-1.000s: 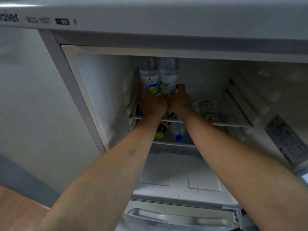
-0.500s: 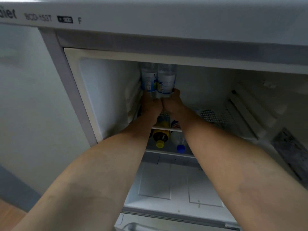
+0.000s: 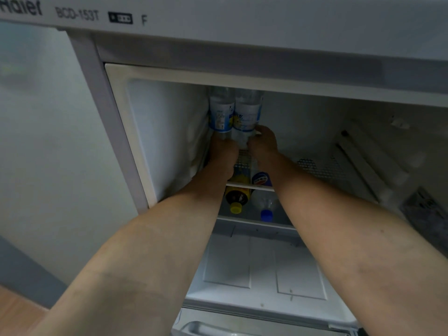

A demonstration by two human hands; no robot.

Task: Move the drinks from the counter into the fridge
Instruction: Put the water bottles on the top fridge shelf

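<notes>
Reaching deep into the fridge (image 3: 242,76), the left hand (image 3: 224,151) grips the base of the left bottle (image 3: 220,112) and the right hand (image 3: 263,143) grips the base of the right bottle (image 3: 247,110). Both bottles stand upright, touching, on the top shelf (image 3: 322,169) at upper centre of the frame. Lower down, a yellow-capped bottle (image 3: 236,197) and a blue-capped bottle (image 3: 265,206) lie side by side.

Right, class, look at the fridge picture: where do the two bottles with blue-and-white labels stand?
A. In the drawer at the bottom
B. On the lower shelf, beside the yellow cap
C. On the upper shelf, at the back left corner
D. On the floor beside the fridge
C: both bottles stand upright side by side at the back left of the upper shelf, the left hand and right hand at their bases.
</notes>
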